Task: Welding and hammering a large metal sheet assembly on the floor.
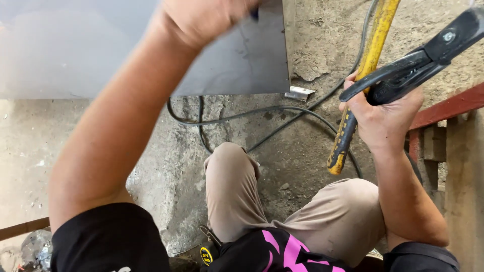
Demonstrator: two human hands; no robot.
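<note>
Above the rough concrete floor [166,166], the person's left hand [201,17] pressed against a grey metal sheet [75,50], fingers curled at its upper part, seemingly to steady it upright; whether they gripped an edge could not be told. The right hand [383,118] was closed around two things at once: a yellow-handled hammer [360,85], held near its dark grip with the shaft running up out of view, and a black welding clamp [418,63] angled off to the right. Both hands stayed well apart. Black cables [262,111] looped across the floor beneath the sheet, beside a small metal bracket [298,93]. Bent knees in tan trousers [302,211] crowded the space below, and a red-painted frame [448,108] hemmed in the right.
</note>
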